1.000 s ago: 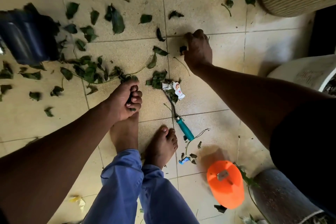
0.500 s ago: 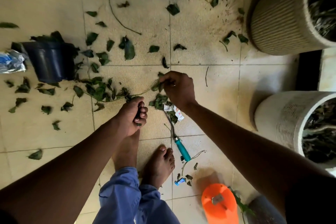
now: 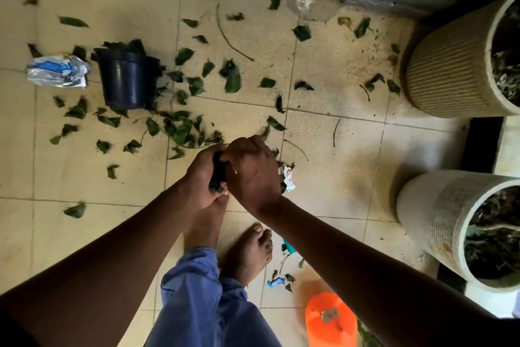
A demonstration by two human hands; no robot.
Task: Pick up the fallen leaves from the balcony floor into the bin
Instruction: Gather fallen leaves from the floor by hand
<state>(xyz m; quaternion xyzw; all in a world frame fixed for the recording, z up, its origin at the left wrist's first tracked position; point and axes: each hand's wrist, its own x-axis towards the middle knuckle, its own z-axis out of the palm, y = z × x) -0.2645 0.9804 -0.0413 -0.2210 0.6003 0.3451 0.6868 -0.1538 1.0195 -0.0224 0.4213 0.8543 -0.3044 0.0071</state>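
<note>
Several green fallen leaves [image 3: 233,79] lie scattered over the beige tiled balcony floor [image 3: 84,166], thickest in a cluster [image 3: 180,128] right of the dark blue bin [image 3: 128,80]. The bin stands at the upper left with leaves showing at its rim. My left hand [image 3: 201,177] grips a dark bunch of leaves [image 3: 218,177] above my feet. My right hand [image 3: 251,170] has come up against it, fingers curled over the same bunch. What the right hand's fingers hold is hidden.
A crumpled plastic wrapper [image 3: 57,70] lies left of the bin. Two large ribbed planters [image 3: 455,65] [image 3: 450,222] stand along the right. A white paper scrap [image 3: 289,180], an orange cap [image 3: 330,318], a small blue wrapper [image 3: 275,282] and my bare feet [image 3: 247,251] are near.
My right hand left the floor with picked leaves and came back to meet my left hand. The view has tilted up, showing the wall and both planters.
</note>
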